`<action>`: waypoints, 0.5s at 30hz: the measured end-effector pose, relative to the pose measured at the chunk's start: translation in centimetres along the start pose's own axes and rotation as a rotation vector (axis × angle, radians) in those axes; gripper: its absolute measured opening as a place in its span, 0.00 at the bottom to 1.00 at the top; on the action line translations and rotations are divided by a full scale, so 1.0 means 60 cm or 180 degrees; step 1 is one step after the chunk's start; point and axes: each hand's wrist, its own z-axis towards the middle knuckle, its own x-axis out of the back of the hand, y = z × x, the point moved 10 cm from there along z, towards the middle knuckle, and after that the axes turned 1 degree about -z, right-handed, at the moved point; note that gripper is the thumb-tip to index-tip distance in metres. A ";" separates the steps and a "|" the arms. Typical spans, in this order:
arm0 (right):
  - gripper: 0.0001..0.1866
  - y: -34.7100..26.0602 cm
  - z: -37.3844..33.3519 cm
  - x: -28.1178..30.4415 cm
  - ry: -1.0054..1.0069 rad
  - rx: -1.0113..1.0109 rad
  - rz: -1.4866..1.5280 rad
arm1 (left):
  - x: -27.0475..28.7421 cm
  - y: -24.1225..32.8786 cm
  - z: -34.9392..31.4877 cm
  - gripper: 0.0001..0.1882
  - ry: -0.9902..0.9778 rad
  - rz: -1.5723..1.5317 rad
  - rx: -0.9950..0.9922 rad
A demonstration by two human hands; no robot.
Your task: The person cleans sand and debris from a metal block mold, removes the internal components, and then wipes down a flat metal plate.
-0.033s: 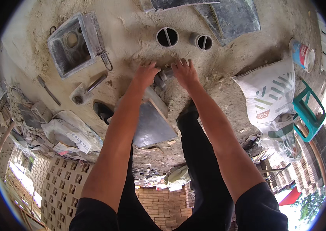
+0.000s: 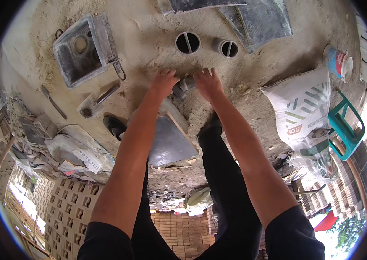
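Note:
My left hand point(image 2: 163, 83) and my right hand point(image 2: 209, 83) are low over the sandy ground, fingers bent forward and partly hidden. Between them lies a grey, cement-caked piece point(image 2: 184, 85) with a short bar-like part. Both hands seem closed on its two ends, though its exact kind cannot be made out. Just nearer to me, a flat dark-grey plate on a block point(image 2: 170, 141) sits between my feet. Beyond my hands stand a round grey tube with a crossbar point(image 2: 187, 42) and a similar tilted one point(image 2: 226, 47).
At the left lie a metal box mould point(image 2: 79, 50), a rod-handled block point(image 2: 93, 105) and a thin trowel-like tool point(image 2: 54, 103). Dark sheets point(image 2: 261, 21) are at the back. Rightward are a white sack point(image 2: 300, 104), a teal plastic stool point(image 2: 347, 128) and a bucket point(image 2: 338, 63).

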 end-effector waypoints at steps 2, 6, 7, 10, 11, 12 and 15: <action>0.18 0.021 -0.012 0.003 -0.0129 -0.0266 0.0238 | 0.001 0.008 -0.008 0.28 0.0124 0.0106 -0.0377; 0.24 0.084 -0.075 0.010 0.0066 -0.1668 0.1657 | 0.026 -0.031 -0.040 0.26 0.0761 -0.0737 0.0143; 0.26 0.098 -0.082 0.006 0.0128 -0.2061 0.2072 | 0.033 -0.043 -0.045 0.27 0.0840 -0.0936 0.0233; 0.27 0.121 -0.072 0.007 0.0318 -0.2485 0.2660 | 0.057 -0.094 -0.059 0.28 0.1154 -0.1767 0.0915; 0.27 0.122 -0.068 0.029 0.0917 -0.2511 0.2993 | 0.058 -0.110 -0.070 0.28 0.1258 -0.2081 0.1228; 0.26 0.123 -0.067 0.048 0.1519 -0.2526 0.3312 | 0.069 -0.121 -0.068 0.28 0.1472 -0.2401 0.1334; 0.24 0.061 -0.057 0.086 0.2090 -0.1974 0.2861 | 0.061 -0.142 -0.069 0.27 0.1918 -0.3047 0.1693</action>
